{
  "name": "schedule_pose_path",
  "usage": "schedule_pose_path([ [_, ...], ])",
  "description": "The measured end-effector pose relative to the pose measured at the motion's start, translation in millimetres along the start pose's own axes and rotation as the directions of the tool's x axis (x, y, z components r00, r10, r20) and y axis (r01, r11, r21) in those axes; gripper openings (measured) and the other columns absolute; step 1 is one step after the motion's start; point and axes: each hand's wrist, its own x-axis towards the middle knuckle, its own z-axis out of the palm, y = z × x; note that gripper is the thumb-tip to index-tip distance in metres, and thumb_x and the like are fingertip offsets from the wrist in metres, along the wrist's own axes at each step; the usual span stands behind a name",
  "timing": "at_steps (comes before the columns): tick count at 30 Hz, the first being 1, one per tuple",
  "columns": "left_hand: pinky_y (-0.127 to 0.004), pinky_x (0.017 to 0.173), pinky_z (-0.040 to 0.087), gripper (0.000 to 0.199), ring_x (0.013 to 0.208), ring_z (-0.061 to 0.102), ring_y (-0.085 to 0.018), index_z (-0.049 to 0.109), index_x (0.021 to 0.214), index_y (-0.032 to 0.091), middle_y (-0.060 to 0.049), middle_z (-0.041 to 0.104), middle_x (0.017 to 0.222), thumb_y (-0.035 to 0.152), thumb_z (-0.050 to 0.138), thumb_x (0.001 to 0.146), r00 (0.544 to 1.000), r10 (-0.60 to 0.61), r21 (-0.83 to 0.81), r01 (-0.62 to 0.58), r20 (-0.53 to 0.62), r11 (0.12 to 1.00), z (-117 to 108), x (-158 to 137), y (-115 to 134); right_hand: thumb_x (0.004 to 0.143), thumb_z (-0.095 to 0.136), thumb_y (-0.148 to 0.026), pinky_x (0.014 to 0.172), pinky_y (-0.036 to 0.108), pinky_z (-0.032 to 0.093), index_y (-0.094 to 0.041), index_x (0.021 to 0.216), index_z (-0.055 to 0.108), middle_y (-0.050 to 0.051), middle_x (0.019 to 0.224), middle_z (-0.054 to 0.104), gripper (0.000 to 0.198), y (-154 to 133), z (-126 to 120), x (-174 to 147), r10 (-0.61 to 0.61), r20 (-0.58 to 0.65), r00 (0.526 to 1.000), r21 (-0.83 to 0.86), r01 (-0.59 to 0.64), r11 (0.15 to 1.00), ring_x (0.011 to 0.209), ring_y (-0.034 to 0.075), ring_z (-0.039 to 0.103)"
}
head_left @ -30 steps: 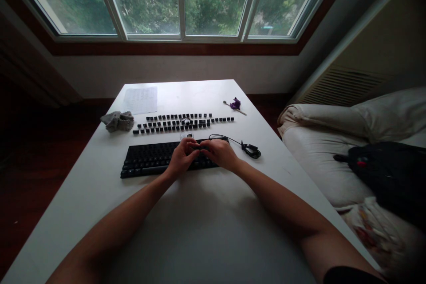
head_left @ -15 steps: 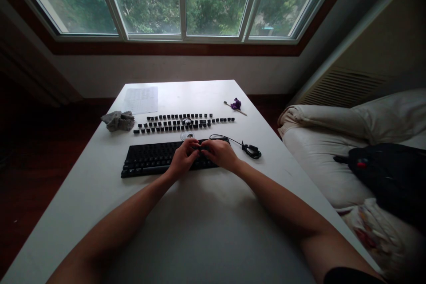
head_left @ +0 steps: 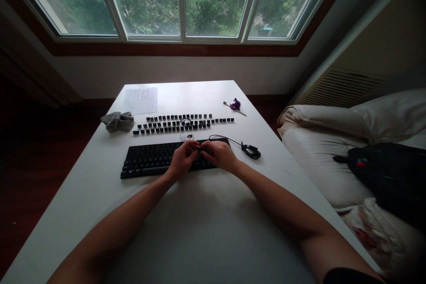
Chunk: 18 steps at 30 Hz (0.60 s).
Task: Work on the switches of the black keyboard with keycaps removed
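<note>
A black keyboard (head_left: 146, 159) lies on the white table, and both my hands are over its right half. My left hand (head_left: 183, 158) is closed, thumb and fingers pinched together. Close against it, my right hand (head_left: 220, 154) is also closed in a pinch. The fingertips meet over the keys around a tiny dark thing, too small and hidden to make out. Behind the keyboard stand rows of loose black keycaps (head_left: 166, 129). A clear round dish (head_left: 187, 137) sits just beyond my left fingers.
A grey cloth (head_left: 118, 122) and a printed sheet (head_left: 141, 100) lie at the table's back left. At the back right is a brush (head_left: 240, 112) beside a crumpled purple thing (head_left: 235, 104). A coiled black cable (head_left: 251, 151) lies right of the keyboard. A sofa (head_left: 309, 155) stands to the right.
The view has shifted very slightly. Both hands stay pinched together in the same place over the keyboard, with only small movement at the fingers.
</note>
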Motion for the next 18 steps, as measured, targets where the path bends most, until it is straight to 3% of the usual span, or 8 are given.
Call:
schedule_pose_path([
  [18, -0.024, 0.07, 0.05, 0.024, 0.074, 0.062, -0.013, 0.066, 0.109, 0.02, -0.003, 0.07, 0.097, 0.027, 0.066, 0.086, 1.0, 0.0, 0.033, 0.001, -0.017, 0.999, -1.1, -0.4, 0.3, 0.095, 0.06, -0.036, 0.069, 0.028, 0.036, -0.019, 0.109, 0.067, 0.003, 0.076, 0.067, 0.023, 1.5, 1.0, -1.5, -0.003, 0.012, 1.0, -0.019, 0.003, 1.0, 0.07, 0.017, 0.059],
])
